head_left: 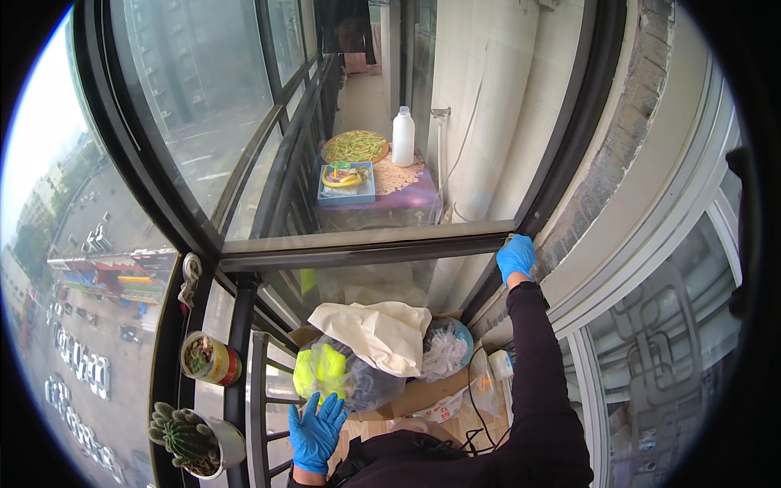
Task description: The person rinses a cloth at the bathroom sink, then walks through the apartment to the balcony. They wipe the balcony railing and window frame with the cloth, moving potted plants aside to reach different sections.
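Note:
My right hand (516, 257), in a blue glove with a dark sleeve, is raised and pressed against the right end of a dark window frame bar (358, 246); something thin and pale may be under the fingers, but I cannot tell. My left hand (316, 431), also in a blue glove, hangs low with fingers spread and holds nothing. It is close to a clear plastic bag (342, 376) with yellow-green contents. A cream cloth (376, 329) lies over that bag, on a pile of cardboard.
Beyond the glass, a small table (407, 191) carries a round tray of green beans (355, 147), a white bottle (403, 137) and a blue box (346, 183). A potted cactus (185, 439) and a can planter (210, 359) sit at the railing (259, 390). The city street is far below on the left.

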Motion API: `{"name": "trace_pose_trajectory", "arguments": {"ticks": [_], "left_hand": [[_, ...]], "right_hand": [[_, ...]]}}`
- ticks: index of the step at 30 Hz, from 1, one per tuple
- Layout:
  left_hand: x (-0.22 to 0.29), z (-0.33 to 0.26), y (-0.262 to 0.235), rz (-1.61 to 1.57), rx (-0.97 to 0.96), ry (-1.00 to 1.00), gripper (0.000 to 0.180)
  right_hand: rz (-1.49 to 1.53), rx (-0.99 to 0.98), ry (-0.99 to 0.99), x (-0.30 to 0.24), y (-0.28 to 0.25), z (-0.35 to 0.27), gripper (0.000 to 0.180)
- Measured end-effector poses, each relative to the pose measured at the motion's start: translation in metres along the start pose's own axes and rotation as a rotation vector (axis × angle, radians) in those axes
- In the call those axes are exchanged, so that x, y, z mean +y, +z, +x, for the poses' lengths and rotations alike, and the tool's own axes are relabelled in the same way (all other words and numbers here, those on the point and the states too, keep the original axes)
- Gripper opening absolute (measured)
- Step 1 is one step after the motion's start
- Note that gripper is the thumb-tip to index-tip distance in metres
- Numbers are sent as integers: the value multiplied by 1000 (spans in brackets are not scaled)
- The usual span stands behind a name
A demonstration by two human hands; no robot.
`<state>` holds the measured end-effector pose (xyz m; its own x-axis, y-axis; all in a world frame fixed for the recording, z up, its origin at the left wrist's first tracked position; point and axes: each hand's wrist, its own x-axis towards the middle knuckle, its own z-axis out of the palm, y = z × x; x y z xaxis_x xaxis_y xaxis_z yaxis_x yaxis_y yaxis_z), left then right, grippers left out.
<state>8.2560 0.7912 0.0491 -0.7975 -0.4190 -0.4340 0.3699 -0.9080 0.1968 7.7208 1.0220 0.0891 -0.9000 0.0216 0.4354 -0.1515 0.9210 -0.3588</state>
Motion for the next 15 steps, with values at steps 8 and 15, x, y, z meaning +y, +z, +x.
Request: {"name": "trace_pose_trajectory", "arguments": {"ticks": [8, 15], "left_hand": [[-3, -1, -14, 24, -8, -51, 75], [1, -17, -26, 3, -19, -45, 77]], "right_hand": [[183, -117, -46, -56, -19, -36, 15], [350, -280, -144, -171, -34, -105, 14]]}}
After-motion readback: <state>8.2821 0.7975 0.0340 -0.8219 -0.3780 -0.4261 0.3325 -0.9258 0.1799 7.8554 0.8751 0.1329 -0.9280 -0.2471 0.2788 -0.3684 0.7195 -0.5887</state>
